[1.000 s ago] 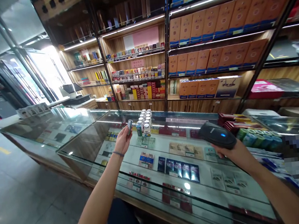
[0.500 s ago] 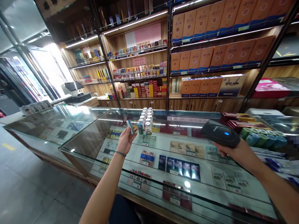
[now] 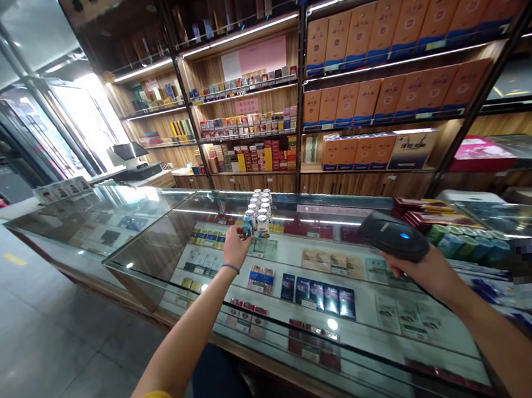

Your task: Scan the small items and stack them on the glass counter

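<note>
My left hand (image 3: 237, 245) reaches over the glass counter with its fingers closed around a small blue pack (image 3: 248, 228). The fingers partly hide this pack, and I cannot make out whether a second one stands right behind it. Just beyond, small white-capped bottles (image 3: 262, 215) stand in two rows on the glass. In my right hand (image 3: 415, 265) is a black barcode scanner (image 3: 386, 235) with a lit blue light, held above the counter and pointing left.
Flat packs lie under the glass of the display counter (image 3: 295, 253). Colourful packets and green rolls (image 3: 465, 241) are piled at the right. Behind stand shelves with orange boxes (image 3: 379, 101) and cigarette packs (image 3: 249, 126). A till screen (image 3: 130, 152) is at the far left.
My left hand has moved right and slightly down, bringing the small blue pack beside the bottles, where a similar pack stood. My right hand and the scanner have hardly moved.
</note>
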`<state>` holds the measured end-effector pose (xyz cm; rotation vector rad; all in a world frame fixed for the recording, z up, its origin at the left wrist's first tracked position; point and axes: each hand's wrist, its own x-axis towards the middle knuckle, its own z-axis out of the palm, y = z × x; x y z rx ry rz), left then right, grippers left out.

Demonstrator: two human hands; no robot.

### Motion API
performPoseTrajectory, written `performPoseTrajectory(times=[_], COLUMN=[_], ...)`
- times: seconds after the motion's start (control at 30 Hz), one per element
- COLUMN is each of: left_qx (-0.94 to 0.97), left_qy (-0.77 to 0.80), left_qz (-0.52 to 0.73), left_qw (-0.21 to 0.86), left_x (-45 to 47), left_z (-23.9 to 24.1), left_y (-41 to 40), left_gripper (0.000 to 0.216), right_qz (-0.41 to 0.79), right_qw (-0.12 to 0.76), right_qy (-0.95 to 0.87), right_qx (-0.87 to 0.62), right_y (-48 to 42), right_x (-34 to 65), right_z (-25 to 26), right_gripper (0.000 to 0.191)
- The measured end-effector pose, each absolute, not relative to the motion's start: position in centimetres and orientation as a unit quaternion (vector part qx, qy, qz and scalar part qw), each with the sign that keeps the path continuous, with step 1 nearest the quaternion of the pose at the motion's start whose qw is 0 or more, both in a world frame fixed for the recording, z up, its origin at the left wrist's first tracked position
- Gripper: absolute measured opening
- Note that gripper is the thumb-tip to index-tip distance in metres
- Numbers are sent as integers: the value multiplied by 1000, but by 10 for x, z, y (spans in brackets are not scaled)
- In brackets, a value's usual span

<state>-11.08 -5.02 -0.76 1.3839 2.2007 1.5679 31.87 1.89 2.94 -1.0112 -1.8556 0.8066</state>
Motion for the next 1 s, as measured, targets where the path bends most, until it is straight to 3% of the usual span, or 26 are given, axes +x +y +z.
performPoseTrajectory(times=[0.37, 0.5, 0.63, 0.73, 0.83, 1.0], left_qx=[436, 435, 477, 508, 554, 618], left_qy=[762, 740, 690, 624, 556, 467], left_qz=[477, 509, 539, 577, 611, 632], left_qw=[37, 56, -81, -140, -104, 41], left_x=[-118, -119, -107, -83, -44, 52], left_z=[-14, -18, -9, 8, 27, 44], left_y=[-37, -38, -46, -48, -39, -2], left_gripper=[37, 51, 72, 66, 55, 38], right_qz=[323, 316, 314, 297, 275, 264], right_qw=[418, 418, 406, 445, 481, 493], right_qy=[-747, -746, -748, -724, -697, -657], right_qx=[-404, -411, -421, -436, -455, -506], right_y=[22, 23, 19, 20, 24, 20], right_x=[320, 322, 324, 330, 347, 402], right_z=[29, 31, 43, 54, 68, 92], right_gripper=[31, 30, 26, 28, 30, 27])
